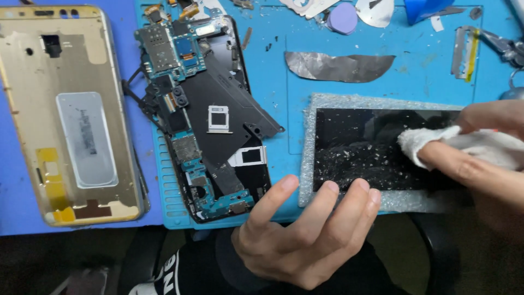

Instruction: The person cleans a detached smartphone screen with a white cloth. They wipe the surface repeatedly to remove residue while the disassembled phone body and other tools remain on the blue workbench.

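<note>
Item: black glass panel (376, 147), flat, lying on a grey foam pad (349, 101) at the near right of the blue work mat (284, 82) on the worktop; its lower area is speckled with pale flecks, seemingly residue or cracking, which of the two cannot be told. Right hand (480, 153): grip closed around a white cloth (431, 143), one cloth-wrapped fingertip pressed on the panel's right half. Left hand (305, 235): grip loose and empty, fingers half spread, fingertips resting on the pad's near edge and the panel's lower left corner. Handling, as judged: thin, stiff, light, brittle, slippery on its face; best steadied by the edges or corners with flat pressure, never flexed; any flecks of glass may cut. Adjacent: a dismantled phone body (210, 125) with blue circuit boards exposed, just left of the pad; a gold phone frame (68, 114) farther left, off the mat; a grey curved foil strip (338, 66) beyond the pad; a razor scraper (465, 52) at far right.
</note>
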